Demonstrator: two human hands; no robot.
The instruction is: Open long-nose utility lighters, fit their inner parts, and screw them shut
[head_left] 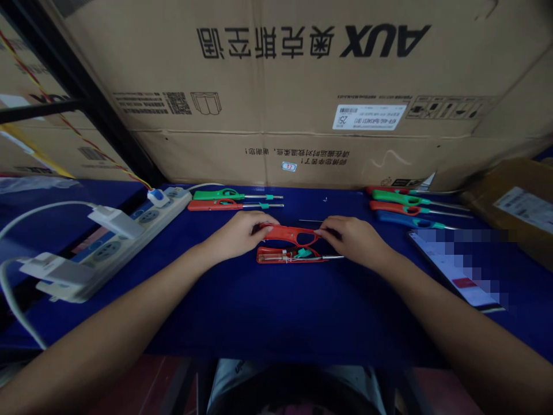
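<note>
Between my two hands is a red lighter casing half [283,233], the shell of a long-necked lighter with a finger loop. My left hand [242,233] pinches its left end, and my right hand [352,237] pinches its right end by the loop. Just below, on the blue table, lies an opened red lighter [272,256]. Its inner parts and a green trigger show, and its metal tube runs right, under my right hand. Behind the casing half lies a thin dark rod [309,221], partly hidden by my right hand.
Green [211,195] and red [211,205] lighters lie back left. Several more lighters [401,210] lie back right, near a phone [458,271]. A power strip [108,248] with plugs and cables is at left. A large cardboard box [259,75] stands behind the blue table [268,311].
</note>
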